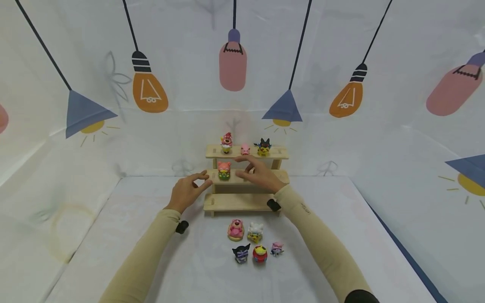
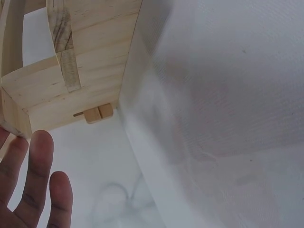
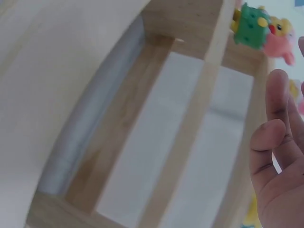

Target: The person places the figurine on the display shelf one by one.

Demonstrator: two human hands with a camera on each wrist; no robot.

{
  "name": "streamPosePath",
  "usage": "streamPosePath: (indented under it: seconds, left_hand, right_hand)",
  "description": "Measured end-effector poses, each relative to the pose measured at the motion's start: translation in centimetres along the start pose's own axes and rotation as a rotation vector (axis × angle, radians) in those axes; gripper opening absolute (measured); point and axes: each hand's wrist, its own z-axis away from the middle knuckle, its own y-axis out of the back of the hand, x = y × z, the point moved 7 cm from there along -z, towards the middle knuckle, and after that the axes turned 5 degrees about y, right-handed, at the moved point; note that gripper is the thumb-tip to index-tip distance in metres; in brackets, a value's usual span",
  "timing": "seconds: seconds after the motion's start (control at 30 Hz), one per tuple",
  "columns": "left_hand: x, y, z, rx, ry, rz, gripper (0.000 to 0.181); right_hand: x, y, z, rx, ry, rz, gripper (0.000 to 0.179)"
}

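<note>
A three-tier wooden display stand (image 1: 242, 203) stands against the back wall. On its middle tier, toward the left, sits a pink figurine in green (image 1: 224, 171). My right hand (image 1: 259, 173) hovers over that tier just right of the figurine, fingers loosely bent and thumb apart, with nothing visible between them. In the right wrist view the green and pink figurine (image 3: 251, 27) shows beyond the fingertips. My left hand (image 1: 187, 191) is at the stand's left side, its fingertips right at the middle tier's end. The left wrist view shows relaxed fingers (image 2: 40, 164) beside the wood.
The top tier bears a figurine with a red hat (image 1: 226, 143), a small pink pig figurine (image 1: 245, 149) and a black-eared yellow figurine (image 1: 263, 147). In front of the stand, several figurines lie on the white surface, among them a pink bear (image 1: 236, 230) and a red one (image 1: 260, 254).
</note>
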Motion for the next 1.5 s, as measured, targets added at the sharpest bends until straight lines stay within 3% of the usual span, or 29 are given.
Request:
streamPosePath:
  seconds: [0.17, 0.3, 0.53, 0.77, 1.17, 1.5]
  left_hand:
    - [-0.1, 0.0, -0.1, -0.007, 0.012, -0.009, 0.044]
    - [-0.1, 0.0, -0.1, -0.012, 0.012, -0.007, 0.045]
    - [-0.1, -0.1, 0.0, -0.010, 0.005, 0.000, 0.044]
    - [-0.2, 0.1, 0.0, 0.019, -0.011, 0.011, 0.043]
    - [-0.1, -0.2, 0.0, 0.000, -0.008, 0.032, 0.044]
    - [-0.3, -0.2, 0.1, 0.004, -0.004, 0.033, 0.042]
  right_hand:
    - [-1.0, 1.8, 0.9, 0.068, 0.075, 0.070, 0.046]
    - [-1.5, 2.9, 2.3, 0.085, 0.087, 0.081, 0.044]
    - [-0.8, 3.4, 5.9, 0.067, 0.087, 0.066, 0.036]
    - [-1.0, 3.8, 9.0, 0.107, 0.127, 0.067, 0.033]
    - [-1.5, 4.7, 14.6, 0.145, 0.066, 0.137, 0.028]
    - [-0.8, 3.7, 18.6, 0.072, 0.058, 0.161, 0.029]
